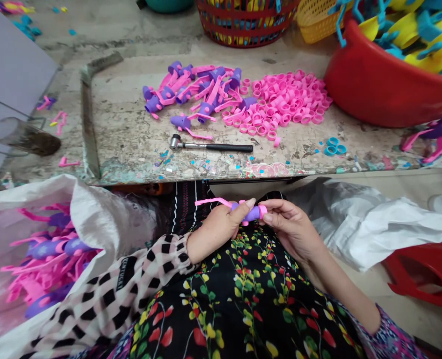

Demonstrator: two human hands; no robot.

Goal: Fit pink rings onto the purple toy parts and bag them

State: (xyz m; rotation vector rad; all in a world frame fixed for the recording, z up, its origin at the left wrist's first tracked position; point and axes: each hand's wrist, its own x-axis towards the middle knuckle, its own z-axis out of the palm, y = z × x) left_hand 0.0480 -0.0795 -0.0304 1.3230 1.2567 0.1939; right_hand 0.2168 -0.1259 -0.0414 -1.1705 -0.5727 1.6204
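Over my lap, my left hand (217, 227) is closed around a purple plastic piece (251, 215) with a long pink arm pointing left. My right hand (293, 224) pinches a pink ring (262, 212) at the right end of that piece, thumb and forefinger touching it. On the bench in front lies a heap of similar purple-and-pink pieces (206, 89). To its right spreads a pile of loose pink rings (290, 97). Nearer the bench edge rests a small hammer (221, 146) with a black handle.
A white sack (82, 199) at left holds purple-and-pink pieces. A red basin (373, 85) of yellow and blue parts stands at right, beside several blue rings (333, 145). Behind are a red basket (243, 25) and yellow basket (314, 20). A glass (22, 137) lies left of a metal bar (89, 119).
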